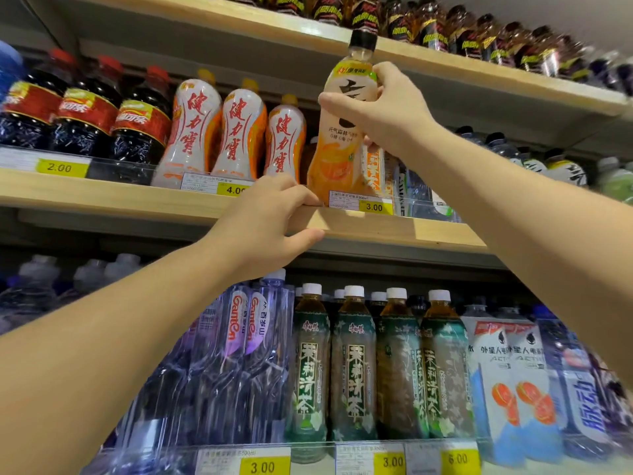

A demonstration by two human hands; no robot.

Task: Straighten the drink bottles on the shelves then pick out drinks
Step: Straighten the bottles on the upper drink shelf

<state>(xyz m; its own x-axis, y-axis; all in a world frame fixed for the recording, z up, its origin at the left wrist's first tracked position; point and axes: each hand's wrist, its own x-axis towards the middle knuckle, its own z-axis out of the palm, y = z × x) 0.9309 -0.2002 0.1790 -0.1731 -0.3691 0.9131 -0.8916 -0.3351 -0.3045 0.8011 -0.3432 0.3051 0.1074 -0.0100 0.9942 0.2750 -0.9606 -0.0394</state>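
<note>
Wooden shelf [394, 231]: orange bottle [337, 156] beside white bottles [239, 132], behind price tag [359, 202].

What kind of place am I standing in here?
Probably a shop's drinks aisle: wooden shelves packed with bottled drinks, yellow price tags along their edges, the right hand gripping an orange bottle, the left hand holding a shelf edge.

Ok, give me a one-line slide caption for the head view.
The right hand grips an orange drink bottle on the middle shelf while the left hand holds the shelf edge.
</note>
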